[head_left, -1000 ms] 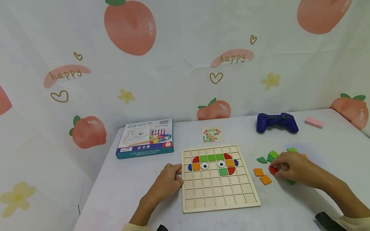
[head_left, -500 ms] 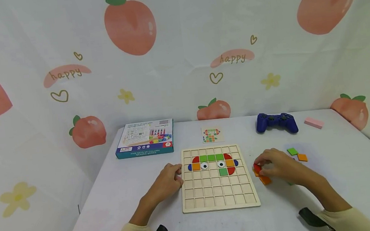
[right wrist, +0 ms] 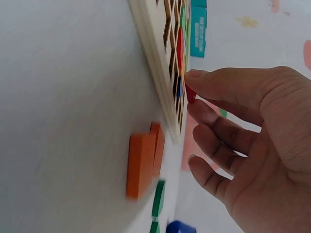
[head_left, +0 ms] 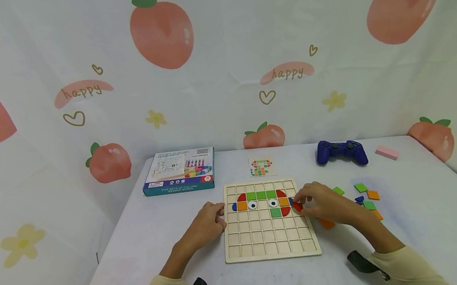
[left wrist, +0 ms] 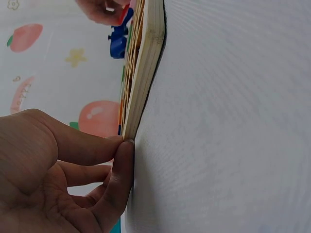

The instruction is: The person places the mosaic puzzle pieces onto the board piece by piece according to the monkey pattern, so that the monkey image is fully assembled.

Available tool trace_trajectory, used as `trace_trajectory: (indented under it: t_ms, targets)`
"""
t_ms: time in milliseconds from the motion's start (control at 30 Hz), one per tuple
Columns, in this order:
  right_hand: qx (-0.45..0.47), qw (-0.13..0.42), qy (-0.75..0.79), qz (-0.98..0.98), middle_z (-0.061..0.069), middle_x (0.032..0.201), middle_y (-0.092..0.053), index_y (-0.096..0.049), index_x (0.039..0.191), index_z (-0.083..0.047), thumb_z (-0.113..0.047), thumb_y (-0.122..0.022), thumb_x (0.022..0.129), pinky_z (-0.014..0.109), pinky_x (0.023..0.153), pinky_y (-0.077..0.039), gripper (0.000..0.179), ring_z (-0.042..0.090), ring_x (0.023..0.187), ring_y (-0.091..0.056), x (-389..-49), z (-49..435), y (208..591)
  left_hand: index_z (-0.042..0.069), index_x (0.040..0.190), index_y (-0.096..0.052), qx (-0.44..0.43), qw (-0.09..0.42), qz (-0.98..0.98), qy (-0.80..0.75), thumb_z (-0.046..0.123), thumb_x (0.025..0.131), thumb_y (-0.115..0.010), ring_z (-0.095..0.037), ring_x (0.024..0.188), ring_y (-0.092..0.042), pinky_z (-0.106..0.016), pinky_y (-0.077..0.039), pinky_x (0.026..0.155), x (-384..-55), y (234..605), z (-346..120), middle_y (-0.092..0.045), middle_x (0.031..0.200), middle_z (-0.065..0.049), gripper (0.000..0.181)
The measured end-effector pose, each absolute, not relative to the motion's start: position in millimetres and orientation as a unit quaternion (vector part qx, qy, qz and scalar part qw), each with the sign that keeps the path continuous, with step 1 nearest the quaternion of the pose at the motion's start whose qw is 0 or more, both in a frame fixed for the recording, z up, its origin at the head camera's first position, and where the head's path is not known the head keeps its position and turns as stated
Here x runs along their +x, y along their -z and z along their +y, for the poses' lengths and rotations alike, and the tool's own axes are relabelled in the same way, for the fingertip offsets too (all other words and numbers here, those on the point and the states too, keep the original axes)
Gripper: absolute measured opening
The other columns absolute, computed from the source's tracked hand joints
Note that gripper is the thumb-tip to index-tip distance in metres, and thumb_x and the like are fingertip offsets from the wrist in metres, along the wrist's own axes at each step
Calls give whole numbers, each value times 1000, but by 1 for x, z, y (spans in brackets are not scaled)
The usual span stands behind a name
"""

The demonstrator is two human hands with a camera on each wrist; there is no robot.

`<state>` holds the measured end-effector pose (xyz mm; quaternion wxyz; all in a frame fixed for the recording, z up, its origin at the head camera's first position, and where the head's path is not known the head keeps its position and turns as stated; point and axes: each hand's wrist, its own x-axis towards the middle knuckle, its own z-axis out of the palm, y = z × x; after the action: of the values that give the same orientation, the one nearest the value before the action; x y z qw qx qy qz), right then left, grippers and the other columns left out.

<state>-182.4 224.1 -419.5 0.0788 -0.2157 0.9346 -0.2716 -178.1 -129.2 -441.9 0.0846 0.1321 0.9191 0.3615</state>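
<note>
A wooden grid board (head_left: 265, 249) lies flat with coloured tiles in its upper rows, including two eye tiles. At its left edge my left hand (head_left: 207, 223) holds the rim; the left wrist view has thumb and a finger meeting at the board's side (left wrist: 150, 53). My right hand (head_left: 329, 204) pinches a red rounded tile (head_left: 297, 206) between thumb and index finger, over the board's right edge near the blue tile (head_left: 291, 201). In the right wrist view the red tile (right wrist: 190, 93) shows between the fingertips, close above the board, the other fingers loosely bent.
Orange tiles (head_left: 326, 223) lie right of the board, partly behind the right hand. Further right are green (head_left: 360, 187), orange and blue tiles. A pattern card (head_left: 262, 166), a boxed set (head_left: 179, 172), a blue game controller (head_left: 341, 152) and a pink block (head_left: 387, 152) stand behind.
My right hand has picked the red tile out of the loose pile and carried it left to the board's right edge. The left hand has stayed at the board.
</note>
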Motion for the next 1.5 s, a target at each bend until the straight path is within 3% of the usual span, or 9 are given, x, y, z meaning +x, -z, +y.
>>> trace_trajectory:
  t_ms: [433,967,1233,1500]
  targets:
    - [-272,70,275,920,-5,104,-66,-78,112,-13,-12,-78,92,39,90,-50,21,20,103,-54,-199,188,421,-13,142,-58,132,87,916,-367,-4,90,-69,-18,91,-54,-26,-54,78,-178,441,-129,-56,102,-9,54]
    - [-304,86,286,905,-4,96,-67,-80,110,-9,-9,-79,90,32,82,-49,20,15,93,-54,-212,138,424,-13,142,-58,131,85,914,-373,-5,90,-70,-18,91,-54,-27,-55,80,-177,440,-129,-56,104,-10,54]
    - [-344,73,274,895,-4,90,-68,-81,101,-9,-5,-79,87,30,80,-46,14,14,89,-53,-216,118,426,-14,142,-58,132,85,913,-376,-6,90,-70,-19,91,-55,-26,-54,79,-177,440,-129,-57,103,-11,54]
    - [-334,92,267,899,-3,93,-66,-80,106,-9,-8,-81,90,31,83,-50,16,15,93,-54,-214,102,426,-14,141,-58,135,90,912,-378,-7,89,-70,-18,89,-54,-26,-54,77,-179,441,-130,-57,103,-10,54]
